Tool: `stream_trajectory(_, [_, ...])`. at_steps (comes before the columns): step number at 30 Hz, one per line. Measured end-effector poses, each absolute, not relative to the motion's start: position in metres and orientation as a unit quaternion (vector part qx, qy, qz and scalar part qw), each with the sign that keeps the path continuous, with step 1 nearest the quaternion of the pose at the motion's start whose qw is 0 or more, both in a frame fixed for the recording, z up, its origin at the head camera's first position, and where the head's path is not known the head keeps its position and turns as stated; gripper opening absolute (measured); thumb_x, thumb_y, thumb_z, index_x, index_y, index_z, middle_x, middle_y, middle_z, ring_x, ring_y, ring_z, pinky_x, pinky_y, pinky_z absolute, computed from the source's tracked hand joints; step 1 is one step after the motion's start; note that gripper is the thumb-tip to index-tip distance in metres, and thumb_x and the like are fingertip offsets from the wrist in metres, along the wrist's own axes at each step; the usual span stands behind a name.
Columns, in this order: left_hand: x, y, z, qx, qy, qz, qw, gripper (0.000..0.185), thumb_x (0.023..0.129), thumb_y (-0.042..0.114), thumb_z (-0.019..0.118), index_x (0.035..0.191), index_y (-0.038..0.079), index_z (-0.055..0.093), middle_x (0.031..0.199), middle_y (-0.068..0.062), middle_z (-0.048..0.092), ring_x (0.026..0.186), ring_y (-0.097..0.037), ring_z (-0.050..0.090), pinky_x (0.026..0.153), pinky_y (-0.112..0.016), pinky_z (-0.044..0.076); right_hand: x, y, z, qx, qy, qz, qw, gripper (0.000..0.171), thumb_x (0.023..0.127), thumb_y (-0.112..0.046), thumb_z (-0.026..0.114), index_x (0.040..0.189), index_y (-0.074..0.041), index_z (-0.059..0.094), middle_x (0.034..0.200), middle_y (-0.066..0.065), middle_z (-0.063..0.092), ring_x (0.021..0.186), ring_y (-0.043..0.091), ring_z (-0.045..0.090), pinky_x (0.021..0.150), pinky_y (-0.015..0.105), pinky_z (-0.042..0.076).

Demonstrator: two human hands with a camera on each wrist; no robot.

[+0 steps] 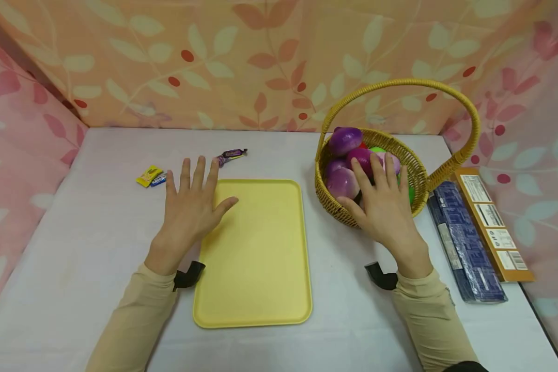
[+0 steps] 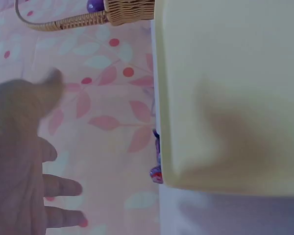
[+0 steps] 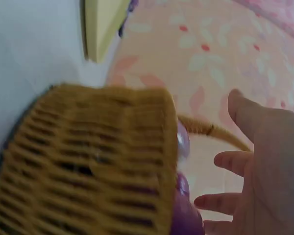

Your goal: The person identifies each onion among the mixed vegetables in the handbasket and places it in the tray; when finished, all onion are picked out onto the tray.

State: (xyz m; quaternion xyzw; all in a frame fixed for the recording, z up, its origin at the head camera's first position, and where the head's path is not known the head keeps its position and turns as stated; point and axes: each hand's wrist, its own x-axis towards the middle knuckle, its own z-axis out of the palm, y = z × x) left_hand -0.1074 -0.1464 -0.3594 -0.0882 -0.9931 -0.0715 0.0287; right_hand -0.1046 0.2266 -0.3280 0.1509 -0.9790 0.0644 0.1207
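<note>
My left hand (image 1: 190,199) is flat with fingers spread, hovering over or resting on the top left corner of a yellow tray (image 1: 260,258); its fingers (image 2: 63,188) show straight in the left wrist view beside the tray (image 2: 230,93). My right hand (image 1: 383,199) reaches with straight fingers over the near rim of a wicker basket (image 1: 325,199) that holds purple onion-like toys (image 1: 344,140) and something green. In the right wrist view the open palm (image 3: 269,161) hangs just above the basket wall (image 3: 88,166).
Three wrapped candies lie beyond the tray: yellow (image 1: 149,175), blue (image 1: 158,180) and purple (image 1: 232,154). A dark blue box (image 1: 465,243) and an orange box (image 1: 493,222) lie to the right of the basket. Patterned fabric walls enclose the white table (image 1: 74,248).
</note>
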Motion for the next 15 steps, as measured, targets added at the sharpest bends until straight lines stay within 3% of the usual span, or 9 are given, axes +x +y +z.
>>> stream_trajectory(3, [-0.113, -0.153, -0.362, -0.073, -0.991, -0.114, 0.003, 0.078, 0.098, 0.049, 0.047, 0.155, 0.004, 0.019, 0.15, -0.028, 0.037, 0.135, -0.049, 0.039, 0.105, -0.064, 0.034, -0.105, 0.236, -0.322, 0.114, -0.981, 0.085, 0.131, 0.075, 0.093, -0.049, 0.057, 0.154, -0.018, 0.029, 0.156, 0.026, 0.027, 0.148, 0.046, 0.016, 0.117, 0.064, 0.01])
stream_trajectory(6, [-0.118, -0.162, -0.366, -0.058, -0.981, -0.183, -0.031, 0.064, 0.1, 0.038, 0.048, 0.146, -0.004, 0.034, 0.129, -0.029, 0.056, 0.109, -0.046, 0.059, 0.085, -0.058, 0.048, -0.104, 0.245, -0.317, 0.074, -0.982, 0.103, 0.141, 0.071, 0.093, -0.047, 0.057, 0.151, -0.013, 0.035, 0.146, 0.031, 0.038, 0.136, 0.05, 0.034, 0.109, 0.065, 0.027])
stream_trajectory(8, [-0.122, -0.168, -0.368, -0.051, -0.97, -0.233, -0.055, 0.056, 0.1, 0.036, 0.047, 0.139, -0.005, 0.042, 0.115, -0.026, 0.064, 0.095, -0.04, 0.064, 0.078, -0.053, 0.05, -0.102, 0.249, -0.314, 0.05, -0.984, 0.11, 0.132, 0.069, 0.093, -0.048, 0.055, 0.148, -0.008, 0.041, 0.136, 0.034, 0.044, 0.123, 0.052, 0.042, 0.097, 0.066, 0.035])
stream_trajectory(11, [-0.126, -0.175, -0.372, -0.043, -0.956, -0.276, -0.089, 0.05, 0.101, 0.038, 0.045, 0.13, -0.002, 0.05, 0.106, -0.021, 0.068, 0.087, -0.03, 0.064, 0.074, -0.044, 0.049, -0.101, 0.253, -0.311, 0.017, -0.991, 0.11, 0.079, 0.073, 0.093, -0.055, 0.051, 0.144, -0.003, 0.044, 0.124, 0.035, 0.046, 0.109, 0.051, 0.045, 0.083, 0.065, 0.039])
stream_trajectory(15, [-0.131, -0.181, -0.38, -0.031, -0.949, -0.29, -0.121, 0.046, 0.101, 0.039, 0.044, 0.121, -0.001, 0.055, 0.11, -0.023, 0.067, 0.093, -0.032, 0.063, 0.075, -0.041, 0.049, -0.1, 0.253, -0.309, -0.012, -0.996, 0.093, -0.008, 0.078, 0.09, -0.064, 0.047, 0.141, -0.005, 0.045, 0.118, 0.033, 0.047, 0.102, 0.051, 0.05, 0.073, 0.064, 0.042])
